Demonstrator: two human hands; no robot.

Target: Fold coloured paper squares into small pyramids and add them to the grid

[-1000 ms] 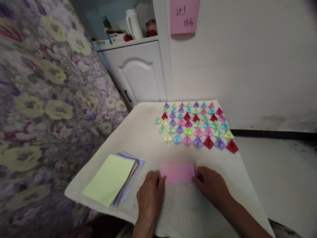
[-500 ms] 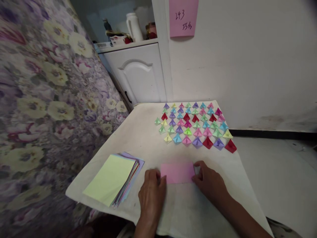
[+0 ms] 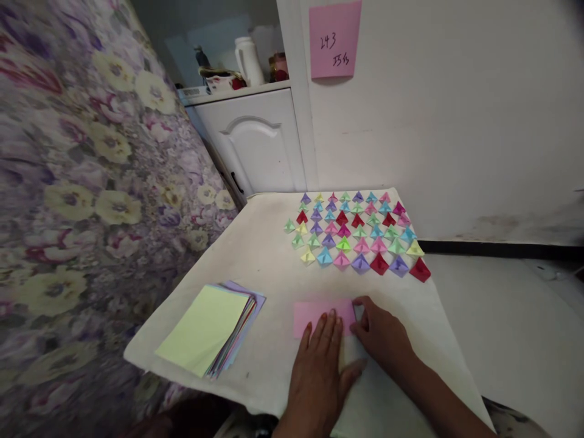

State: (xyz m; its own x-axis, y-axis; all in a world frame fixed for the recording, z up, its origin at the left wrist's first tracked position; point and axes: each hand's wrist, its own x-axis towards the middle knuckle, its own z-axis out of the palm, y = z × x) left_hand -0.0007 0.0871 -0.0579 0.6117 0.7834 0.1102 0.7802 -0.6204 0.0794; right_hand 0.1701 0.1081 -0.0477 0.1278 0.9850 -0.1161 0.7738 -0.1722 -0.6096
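A pink sheet of paper, folded to a long rectangle [image 3: 302, 317], lies flat near the front of the table. My left hand [image 3: 319, 359] rests on it with fingers stretched out, the fingertips pressing its middle and the thumb out to the right. At the paper's right end, my right hand [image 3: 381, 328] grips the edge between thumb and forefinger, its other fingers curled. The left hand hides part of the paper's lower edge. Beyond both hands stand rows of small folded paper shapes [image 3: 360, 263] in many colours.
A stack of coloured paper sheets [image 3: 205, 328], pale yellow on top, lies at the left of the cream-covered table [image 3: 237, 255]. Flowered curtain [image 3: 114, 182] hangs along the left side. Behind are a white cabinet [image 3: 260, 146] and a wall with a pink note [image 3: 335, 39].
My left hand has moved from the paper's left end onto its middle and flattened out. My right hand stays at the right edge. The view has tilted slightly upward.
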